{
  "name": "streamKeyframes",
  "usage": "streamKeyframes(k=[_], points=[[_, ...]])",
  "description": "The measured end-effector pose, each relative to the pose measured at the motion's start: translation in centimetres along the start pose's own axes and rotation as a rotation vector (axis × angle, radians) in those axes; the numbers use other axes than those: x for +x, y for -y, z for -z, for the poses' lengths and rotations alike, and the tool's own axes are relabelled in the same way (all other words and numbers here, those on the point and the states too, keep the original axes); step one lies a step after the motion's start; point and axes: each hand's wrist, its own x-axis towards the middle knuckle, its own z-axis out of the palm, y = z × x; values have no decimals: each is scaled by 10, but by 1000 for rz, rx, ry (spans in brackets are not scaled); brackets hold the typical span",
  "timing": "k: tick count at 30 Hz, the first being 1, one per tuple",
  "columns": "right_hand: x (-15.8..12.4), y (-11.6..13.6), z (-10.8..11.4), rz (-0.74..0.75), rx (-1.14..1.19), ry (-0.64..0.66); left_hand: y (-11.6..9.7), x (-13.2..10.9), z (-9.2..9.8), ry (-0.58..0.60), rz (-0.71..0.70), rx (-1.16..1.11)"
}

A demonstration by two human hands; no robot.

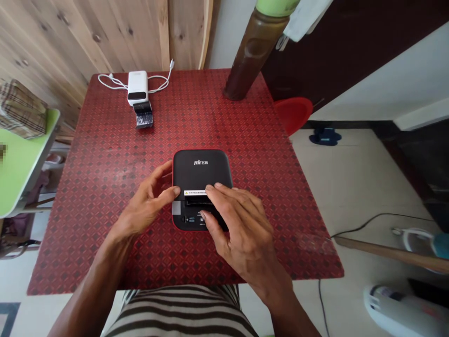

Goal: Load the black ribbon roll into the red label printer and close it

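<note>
A small black box-shaped printer (pixel 201 171) with a red base and a white logo lies in the middle of the red patterned table (pixel 105 187). My left hand (pixel 147 206) rests against its left side, thumb on the top edge near the paper slot, fingers loosely spread. My right hand (pixel 238 224) lies over the printer's near right part, fingers stretched flat across the slot and the front buttons, thumb at the front face. Neither hand holds anything.
At the table's far side sit a white power bank (pixel 137 87) with a white cable (pixel 112 82) and a small black device (pixel 143 115). A tall brown bottle (pixel 250 56) stands far right. A red stool (pixel 293 112), cables and appliances lie on the floor right; a green table (pixel 21 164) is left.
</note>
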Motion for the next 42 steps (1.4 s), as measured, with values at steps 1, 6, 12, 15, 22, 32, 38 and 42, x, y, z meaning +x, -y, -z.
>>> streamKeyframes(k=[1,6,12,15,22,32,38,42], points=[[0,0,0,-8,7,3,0,0,1,13,-17,20],[0,-1,-1,-22,40,19,3,-1,2,-2,-36,83],[-11,-4,9,-133,163,-61,12,-20,-3,-121,50,-4],[-23,-7,10,-288,151,-118,14,-32,-6,-107,44,-26],[-40,-7,2,-477,230,-60,13,-40,-13,-122,47,10],[-50,-7,2,-605,365,-14,19,-42,-12,-109,5,-12],[-55,-5,-1,-650,420,-12,14,-41,-19,-116,40,-48],[-54,-7,-1,-636,441,-3,10,-40,-25,-166,64,-65]])
